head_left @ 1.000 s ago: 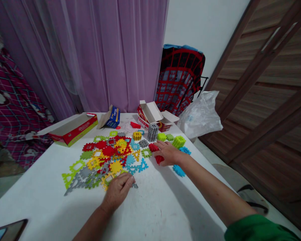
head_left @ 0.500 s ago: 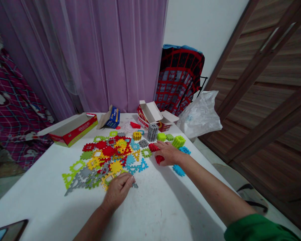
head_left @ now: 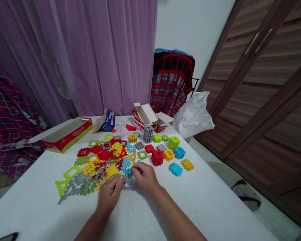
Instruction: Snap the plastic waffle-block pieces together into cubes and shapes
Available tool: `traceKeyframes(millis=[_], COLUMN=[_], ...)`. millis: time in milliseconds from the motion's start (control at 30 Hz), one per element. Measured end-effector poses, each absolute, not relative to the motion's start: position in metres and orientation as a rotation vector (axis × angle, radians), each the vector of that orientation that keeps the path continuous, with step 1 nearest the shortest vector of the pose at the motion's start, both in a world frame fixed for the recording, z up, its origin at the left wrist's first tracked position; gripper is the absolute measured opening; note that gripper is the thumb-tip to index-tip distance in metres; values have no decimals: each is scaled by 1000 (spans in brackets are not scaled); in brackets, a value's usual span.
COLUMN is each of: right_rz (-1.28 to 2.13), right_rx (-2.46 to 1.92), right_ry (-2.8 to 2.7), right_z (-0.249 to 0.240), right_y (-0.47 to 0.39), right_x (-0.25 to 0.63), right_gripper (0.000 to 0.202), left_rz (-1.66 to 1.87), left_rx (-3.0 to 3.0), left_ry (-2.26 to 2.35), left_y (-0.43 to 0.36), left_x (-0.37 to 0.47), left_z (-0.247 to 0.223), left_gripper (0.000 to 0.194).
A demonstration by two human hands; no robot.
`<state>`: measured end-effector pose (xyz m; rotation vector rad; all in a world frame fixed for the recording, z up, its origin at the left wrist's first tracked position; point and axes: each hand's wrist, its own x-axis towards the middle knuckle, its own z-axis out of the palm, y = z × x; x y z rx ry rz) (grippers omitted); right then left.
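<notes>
Back comes your right hand (head_left: 145, 178) from the red stack (head_left: 157, 158), now beside your left; the whole view has swung a little too, and the red stack sits uncovered. Nearest you, a dark phone (head_left: 8, 237) pokes in at the table's (head_left: 130, 221) corner. Your left hand (head_left: 110, 193) is loosely curled at the front of the heap, a grey toothed piece (head_left: 128, 186) just beyond its fingertips; whether it grips anything, I can't tell. Your right has thumb and fingers drawn together next to the blue toothed pieces (head_left: 126, 172), and whatever may be pinched there is hidden. Careful here: those teeth look ready to snag, so a quick lift could drag neighbours along or fling a small one loose. Rightward lie the flat blue pieces (head_left: 175, 169) and a yellow piece (head_left: 187, 164), then the red stack, with the yellow stack (head_left: 169, 154) just beside it and the blue stack (head_left: 179, 152) next along. Reach over those low and your forearm could nudge them out of line. Farther off, the tall grey stack (head_left: 148, 134) stands narrow, close in front of the open red box (head_left: 144, 115); a knuckle or that box sliding could topple it. White plastic bag (head_left: 194, 113) at the far right edge.
</notes>
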<state>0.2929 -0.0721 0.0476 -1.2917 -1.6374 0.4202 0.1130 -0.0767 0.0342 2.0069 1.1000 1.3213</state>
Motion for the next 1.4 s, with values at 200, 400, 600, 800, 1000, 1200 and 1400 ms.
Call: traceKeyframes(millis=[200, 400, 600, 800, 1000, 1200, 1400], right_rz=[284, 312, 388, 433, 444, 413, 443], right_rx=[-1370, -1433, -1449, -1500, -1507, -1525, -1517], right_ry=[-1589, -1543, -1529, -1506, -1473, -1476, -1476], right_z=[22, 22, 18, 11, 7, 7, 5], right_y=[-82, -87, -85, -78, -74, -74, -72], right_x=[279, 287, 288, 292, 292, 291, 292], right_gripper=[22, 25, 26, 26, 30, 29, 30], left_rz=[1322, 1278, 1263, 1271, 735, 428, 351], left_rx=[2053, 2054, 2131, 2240, 2328, 2300, 2290], left_ry=[1156, 1170, 1151, 1199, 1713, 1864, 1886], left_y=[-77, -76, -82, -80, -20, 37, 43], left_x=[112, 112, 116, 108, 64, 42, 44], left_z=[36, 34, 37, 44, 68, 79, 83], left_gripper=[37, 37, 37, 40, 27, 36, 17])
